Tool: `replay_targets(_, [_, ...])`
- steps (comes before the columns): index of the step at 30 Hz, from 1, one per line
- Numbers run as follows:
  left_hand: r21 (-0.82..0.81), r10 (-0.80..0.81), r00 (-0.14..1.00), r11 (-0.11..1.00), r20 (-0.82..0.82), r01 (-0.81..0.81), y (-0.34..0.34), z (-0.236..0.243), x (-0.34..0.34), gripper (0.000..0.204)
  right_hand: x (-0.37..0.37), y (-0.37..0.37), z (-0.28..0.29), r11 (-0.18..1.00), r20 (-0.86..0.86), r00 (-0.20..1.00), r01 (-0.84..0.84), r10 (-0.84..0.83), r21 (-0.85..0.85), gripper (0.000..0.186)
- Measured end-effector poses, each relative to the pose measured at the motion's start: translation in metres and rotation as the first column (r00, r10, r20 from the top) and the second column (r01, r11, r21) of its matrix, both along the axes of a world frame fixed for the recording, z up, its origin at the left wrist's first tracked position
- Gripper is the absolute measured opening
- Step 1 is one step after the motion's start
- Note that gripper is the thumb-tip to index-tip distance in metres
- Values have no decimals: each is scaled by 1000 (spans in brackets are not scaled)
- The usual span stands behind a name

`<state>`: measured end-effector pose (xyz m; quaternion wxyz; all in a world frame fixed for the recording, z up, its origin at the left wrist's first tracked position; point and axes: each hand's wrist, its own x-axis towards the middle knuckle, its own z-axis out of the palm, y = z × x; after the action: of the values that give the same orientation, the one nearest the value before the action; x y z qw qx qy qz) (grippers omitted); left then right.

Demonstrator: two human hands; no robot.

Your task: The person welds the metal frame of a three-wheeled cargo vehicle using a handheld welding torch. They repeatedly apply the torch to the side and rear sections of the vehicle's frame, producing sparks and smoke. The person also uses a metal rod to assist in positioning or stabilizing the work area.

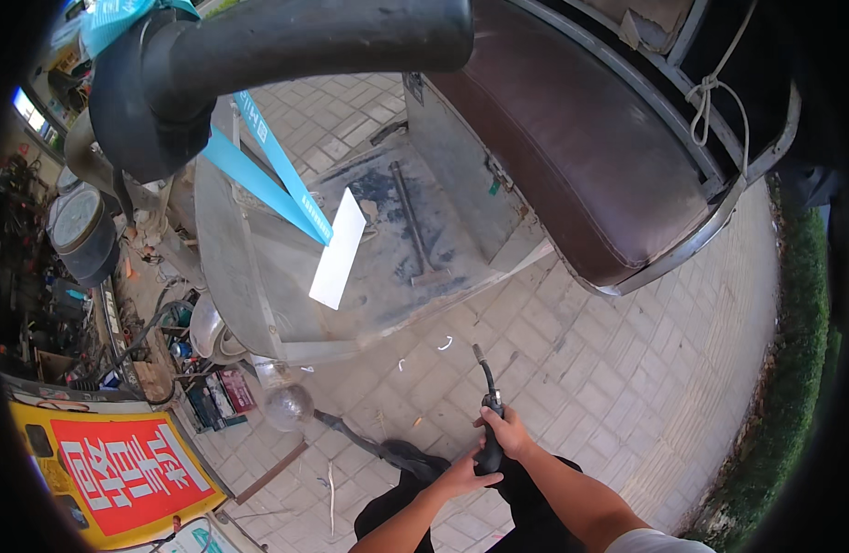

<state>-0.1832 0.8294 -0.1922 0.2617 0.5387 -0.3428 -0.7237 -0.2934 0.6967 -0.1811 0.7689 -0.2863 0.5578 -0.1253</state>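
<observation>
Welding torch [492,400] at five o'clock, its handle [489,455] wrapped by fingers of right hand [509,435] and left hand [459,477]; likely stiff, fairly light, best gripped there, not by the tip [479,353].

A wide fisheye on the person's head — the left of a side-by-side pair — looks steeply down at the paving [618,396], upright and unmirrored. A black bar [323,48] looms large up top; the left hand [463,476] and right hand [508,433] show smaller, below centre.
</observation>
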Motion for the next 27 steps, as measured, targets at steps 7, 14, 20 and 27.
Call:
replay_targets(7, [-26, -72, 997, 997, 34, 73, -52, -104, 64, 84, 21, -20, -127, 910, -201, 893, -415, 403, -20, 63])
replay_targets(14, [49, -115, 936, 993, 333, 104, -74, -124, 119, 67, 150, -222, -64, -182, -633, 711, -609, 307, -772, 20])
replay_targets(20, [25, -21, 928, 1000, 371, 13, -42, -170, 103, 47, 241, -308, -104, -539, -972, 221, -830, -79, -145, 29])
replay_targets(27, [182, 416, 909, 892, 32, -415, -37, -102, 77, 24, 261, -332, -128, -749, -979, 58, -654, -195, 110, 20])
